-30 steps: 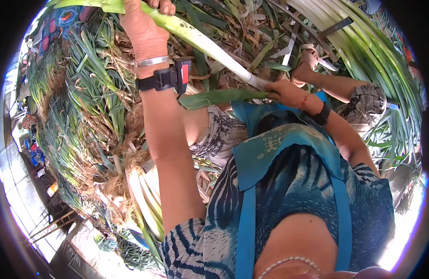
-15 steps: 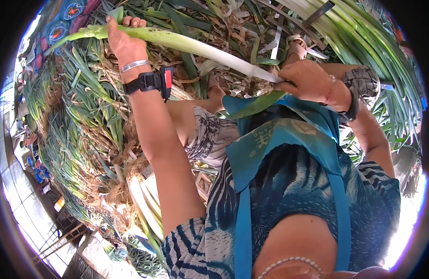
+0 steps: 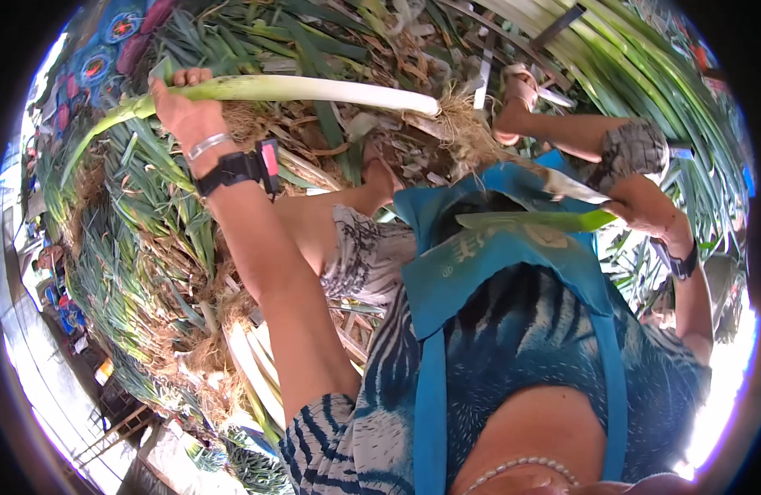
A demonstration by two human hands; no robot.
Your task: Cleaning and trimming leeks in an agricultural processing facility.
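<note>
Leek [image 3: 302, 88] extends across the upper part of the head view, raised above the ground litter, with its green top to the left and its white shank to the right. Left hand [image 3: 186, 115]: fingers wrapped around the green upper stalk. Root tuft [image 3: 456, 106] is in place at the base.

Outer leaf [image 3: 545, 219] lies apart from the shank, its green blade above the blue apron [image 3: 446, 285]. Right hand [image 3: 648, 206]: fingers pinched on this leaf, near the right knee. A pale, brown-edged sheath [image 3: 572, 188] runs from those fingers toward the roots; whether it remains joined there cannot be determined.

Progress, by judgement: the visible shank is smooth and white, so peeling of this stalk appears nearly complete. Remaining: separation of the sheath, if attached. Roots are uncut.

Surroundings: loose leaf scraps [image 3: 322, 54] cover the ground ahead. A large leek pile [image 3: 133, 264], with roots and withered leaves present, occupies the left side and appears unprocessed. Pale-stemmed leek bundle [image 3: 619, 78], upper right, lies against a metal bar [image 3: 559, 26] and appears finished.
</note>
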